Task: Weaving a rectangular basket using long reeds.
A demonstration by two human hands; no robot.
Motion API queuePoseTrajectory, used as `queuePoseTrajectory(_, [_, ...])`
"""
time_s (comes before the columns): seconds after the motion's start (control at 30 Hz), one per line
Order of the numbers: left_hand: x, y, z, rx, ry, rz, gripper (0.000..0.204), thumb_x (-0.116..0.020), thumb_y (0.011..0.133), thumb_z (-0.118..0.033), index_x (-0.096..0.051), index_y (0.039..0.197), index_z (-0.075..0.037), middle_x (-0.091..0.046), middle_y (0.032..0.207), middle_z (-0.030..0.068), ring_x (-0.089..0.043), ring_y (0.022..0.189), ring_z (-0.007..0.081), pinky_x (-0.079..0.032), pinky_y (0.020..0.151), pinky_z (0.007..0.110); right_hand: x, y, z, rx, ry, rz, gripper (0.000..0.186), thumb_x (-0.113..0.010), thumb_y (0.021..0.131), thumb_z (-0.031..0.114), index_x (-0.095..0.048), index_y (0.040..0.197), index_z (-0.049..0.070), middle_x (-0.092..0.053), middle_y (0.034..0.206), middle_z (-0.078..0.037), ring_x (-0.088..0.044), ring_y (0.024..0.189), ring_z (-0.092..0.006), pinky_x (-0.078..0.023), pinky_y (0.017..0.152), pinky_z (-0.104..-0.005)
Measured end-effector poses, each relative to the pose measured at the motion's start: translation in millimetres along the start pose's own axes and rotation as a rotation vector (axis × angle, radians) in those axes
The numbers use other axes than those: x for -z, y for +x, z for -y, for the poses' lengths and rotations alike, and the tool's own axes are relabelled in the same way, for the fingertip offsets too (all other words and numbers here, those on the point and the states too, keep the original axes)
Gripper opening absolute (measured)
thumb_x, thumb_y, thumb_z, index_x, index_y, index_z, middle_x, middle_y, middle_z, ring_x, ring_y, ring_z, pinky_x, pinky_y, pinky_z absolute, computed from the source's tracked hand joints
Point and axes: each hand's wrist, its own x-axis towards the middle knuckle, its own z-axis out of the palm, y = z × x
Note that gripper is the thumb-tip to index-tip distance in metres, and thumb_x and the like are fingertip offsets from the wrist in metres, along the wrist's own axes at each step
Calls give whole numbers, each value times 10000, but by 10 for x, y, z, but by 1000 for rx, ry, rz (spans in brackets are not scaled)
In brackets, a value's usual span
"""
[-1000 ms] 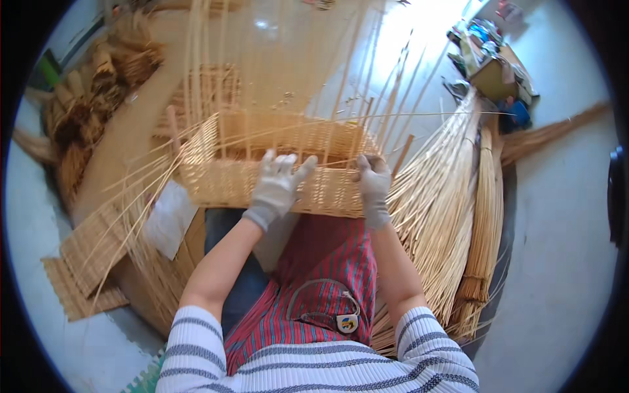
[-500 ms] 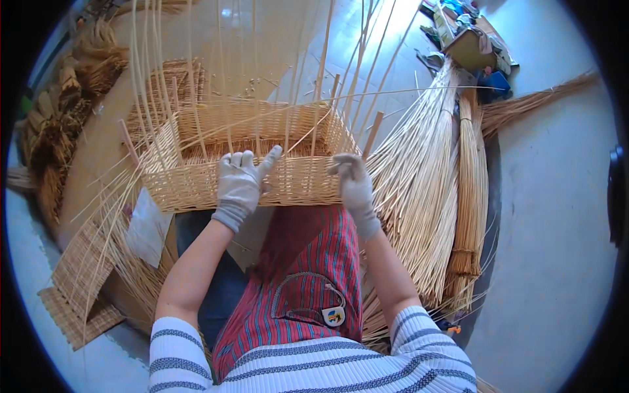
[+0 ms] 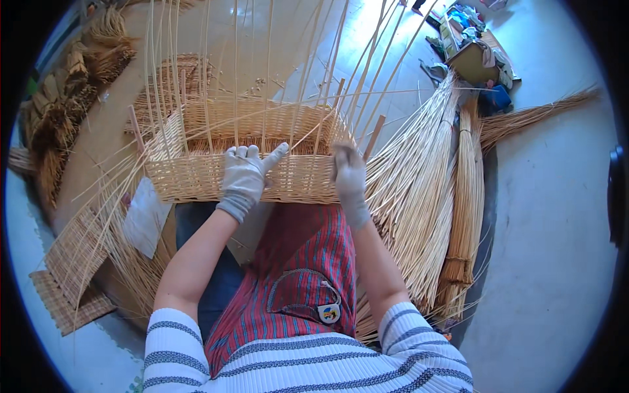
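A rectangular wicker basket [image 3: 249, 178] stands over my lap, its long near wall facing me and tall pale stakes [image 3: 234, 85] rising from its sides. My left hand [image 3: 245, 175], in a white knit glove, grips the near wall at its middle, fingers over the rim and thumb stretched to the right. At the near right corner, my gloved right hand [image 3: 351, 180] is closed, with its fingers curled and blurred at the rim; what they hold is hidden. Loose weaving strands [image 3: 124, 177] trail off the basket's left end.
Right of the basket lie a fanned bundle of pale canes [image 3: 413, 196] and a tied brown bundle [image 3: 466, 203]. Brown fibre bundles [image 3: 62, 124] line the left side. Woven mats [image 3: 75, 262] lie at lower left. A cluttered box [image 3: 475, 62] stands far right.
The basket has tilted slightly. My right hand's fingers have curled in closer at the corner and moved a little left. My left hand keeps its grip on the wall.
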Motion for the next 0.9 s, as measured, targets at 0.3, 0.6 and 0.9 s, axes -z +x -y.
queuePoseTrajectory(0.3, [-38,52,-134,-4,47,-20,891,-795,762,-442,-365,1542,-434,-566,1006,82,-533,984,262,-375,937,438,-702,668,305,-353,-88,328,587,-526,1052,362,-330,1538,99,-629,859,-34,-562,575,-108,-457,491,-314])
queuePoseTrajectory(0.6, [-156,-38,11,63,-71,-50,697,-810,747,-364,-557,1396,-347,-571,1107,91,-527,1133,275,-326,1085,496,341,-463,-196,-29,100,-85,305,-492,1031,26,-661,1281,72,-707,1120,-37,-604,745,-46,-468,589,-214])
queuePoseTrajectory(0.9, [-419,275,-848,-182,-124,-289,958,-745,805,-455,-280,1592,-169,-507,1382,139,-441,1357,336,-159,1224,567,378,201,86,176,-12,-242,284,-567,1039,175,-622,1295,65,-696,1029,-31,-485,592,-45,-420,515,-224])
